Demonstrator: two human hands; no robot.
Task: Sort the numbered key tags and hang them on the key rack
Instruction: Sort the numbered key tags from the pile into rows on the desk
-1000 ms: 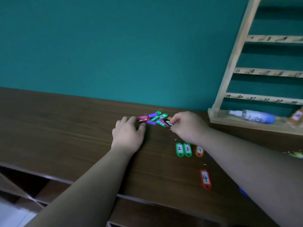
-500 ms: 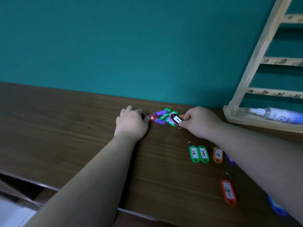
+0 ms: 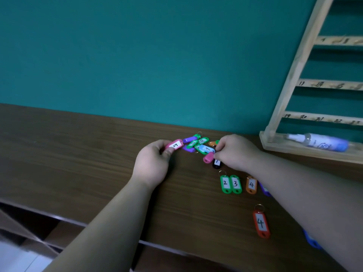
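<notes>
The left grip [image 3: 152, 163] pinched pink tag 5 [image 3: 174, 144] at the left edge of the pile [image 3: 198, 144]; the right grip [image 3: 235, 152] pinched black tag 1 [image 3: 216, 162]. Best, I judged, to draw each free singly, rings unsnagged, then lay 1 left of green tag 2 [image 3: 225, 183] on the table [image 3: 78, 163].

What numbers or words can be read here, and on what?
"5": pink tag in left hand
"1": black tag at right hand
"9": blue tag
"2": green tag
"3": next green tag
"4": orange tag
"4": red tag
"19", "20": key rack rail
Tag pile, bottle label: blurred
</notes>
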